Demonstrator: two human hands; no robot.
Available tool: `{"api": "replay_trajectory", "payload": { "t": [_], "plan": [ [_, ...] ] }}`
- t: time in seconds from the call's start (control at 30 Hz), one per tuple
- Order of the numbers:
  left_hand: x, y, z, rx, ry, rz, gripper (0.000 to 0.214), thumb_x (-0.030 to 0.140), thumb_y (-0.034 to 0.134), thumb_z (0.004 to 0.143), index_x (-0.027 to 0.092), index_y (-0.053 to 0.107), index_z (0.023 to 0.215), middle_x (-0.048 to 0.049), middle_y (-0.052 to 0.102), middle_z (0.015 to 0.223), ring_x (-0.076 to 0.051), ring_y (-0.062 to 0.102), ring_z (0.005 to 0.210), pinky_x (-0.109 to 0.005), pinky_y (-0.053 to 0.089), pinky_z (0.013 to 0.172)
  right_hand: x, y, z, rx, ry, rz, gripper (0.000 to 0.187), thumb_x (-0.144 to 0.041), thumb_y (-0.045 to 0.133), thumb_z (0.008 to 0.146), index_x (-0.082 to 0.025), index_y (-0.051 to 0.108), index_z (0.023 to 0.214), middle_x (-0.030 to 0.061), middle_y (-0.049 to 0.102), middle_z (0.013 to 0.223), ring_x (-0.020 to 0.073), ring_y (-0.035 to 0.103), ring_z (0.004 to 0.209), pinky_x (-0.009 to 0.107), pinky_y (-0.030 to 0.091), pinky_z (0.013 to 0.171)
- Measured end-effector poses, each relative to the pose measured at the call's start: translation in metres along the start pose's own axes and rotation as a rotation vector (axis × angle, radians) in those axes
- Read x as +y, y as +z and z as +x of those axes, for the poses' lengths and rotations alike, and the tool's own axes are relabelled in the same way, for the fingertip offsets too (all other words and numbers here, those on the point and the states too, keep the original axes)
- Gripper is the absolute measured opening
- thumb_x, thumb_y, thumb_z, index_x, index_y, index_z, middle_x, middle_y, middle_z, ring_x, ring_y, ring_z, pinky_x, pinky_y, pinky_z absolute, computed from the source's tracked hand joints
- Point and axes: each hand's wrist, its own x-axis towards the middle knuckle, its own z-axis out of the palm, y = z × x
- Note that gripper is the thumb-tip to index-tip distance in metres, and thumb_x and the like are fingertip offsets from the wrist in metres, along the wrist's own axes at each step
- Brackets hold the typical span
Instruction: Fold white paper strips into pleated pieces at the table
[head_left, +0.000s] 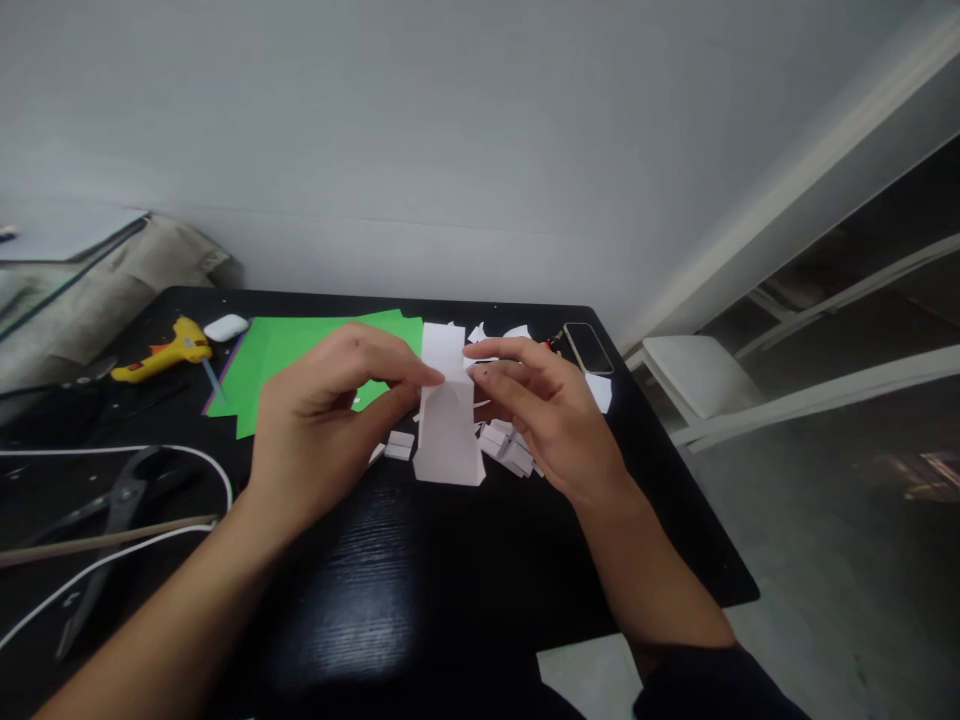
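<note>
Between my hands, a folded strip of white paper (450,430) stands over the black table, its lower end flaring outward. My left hand (322,410) pinches its left edge with thumb and index finger. From the right, my right hand (544,410) holds the opposite edge, thumb and fingers on the paper; some of its fingers are hidden behind. Small folded white paper pieces (508,448) lie under and beside my right hand. Another small folded piece (400,445) rests near my left fingertips. Green sheets (300,345) lie behind my left hand.
A yellow glue gun (169,352) and a white case (226,327) are at the back left. Dark scissors (112,530) and a white cable (172,452) lie on the left. A phone (588,348) is at the back right corner. A white chair (686,375) stands right of the table.
</note>
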Motion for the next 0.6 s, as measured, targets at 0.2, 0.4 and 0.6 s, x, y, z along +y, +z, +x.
{"api": "replay_trajectory", "payload": {
  "t": [0.2,0.4,0.6],
  "plan": [
    [0.0010,0.0006,0.0013,-0.026,-0.015,-0.048,0.019,0.016,0.073,0.091,0.034,0.076,0.088,0.0019,0.074,0.099,-0.021,0.068,0.097,-0.038,0.055,0.082,0.0037,0.0010,0.0020,0.040,-0.007,0.088,0.016,-0.031,0.078,0.089,-0.026,0.076,0.104,0.0003,0.077,0.095,0.0176,0.075,0.093,0.036,0.068,0.083],
    [0.0039,0.0014,0.0019,-0.047,-0.030,-0.038,0.019,0.013,0.071,0.090,0.031,0.077,0.087,0.0005,0.075,0.102,-0.019,0.069,0.097,-0.033,0.055,0.075,0.0076,0.0036,0.0025,0.065,-0.043,0.019,0.023,-0.029,0.083,0.083,-0.025,0.074,0.104,0.0002,0.077,0.092,0.0181,0.075,0.089,0.037,0.068,0.082],
    [0.0038,0.0028,0.0023,-0.025,-0.232,-0.235,0.014,0.018,0.068,0.093,0.026,0.072,0.104,-0.0027,0.076,0.103,-0.018,0.071,0.095,-0.030,0.058,0.080,0.0075,0.0073,0.0001,0.200,-0.143,-0.066,0.019,-0.027,0.083,0.083,-0.024,0.074,0.099,0.0002,0.076,0.090,0.0171,0.076,0.081,0.036,0.068,0.080]
  ]
}}
